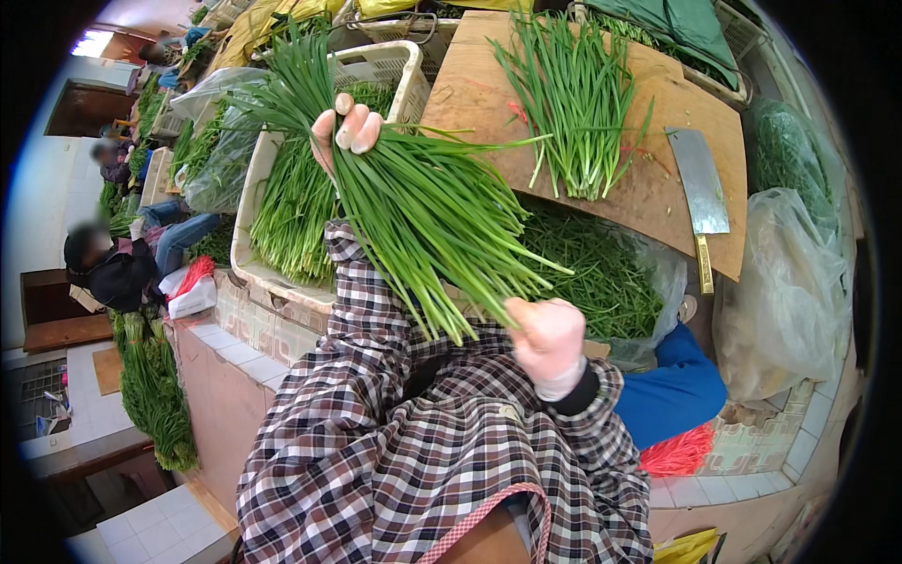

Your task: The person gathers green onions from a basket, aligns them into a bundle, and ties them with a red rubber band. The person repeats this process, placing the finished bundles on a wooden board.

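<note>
My left hand [347,132], in a thin pale glove, grips a large bunch of long green Chinese chives [430,204] around its leafy part. The bunch fans out to the right and down toward me. At its lower stem ends is my right hand [548,342], gloved too, with its fingers curled in around the tip of a stem or two; what lies inside the fist is hidden. Behind the bunch, a white plastic crate [248,204] holds more chives. A smaller pile of chives [581,106] lies on a wooden board [465,92].
A cleaver [699,180] rests at the board's right side, handle toward me. Loose green trimmings [599,282] fill a plastic bag below the board. Red ties [680,451] lie at the lower right. At the far left sits a co-worker [116,264], beside a low tiled wall [243,352].
</note>
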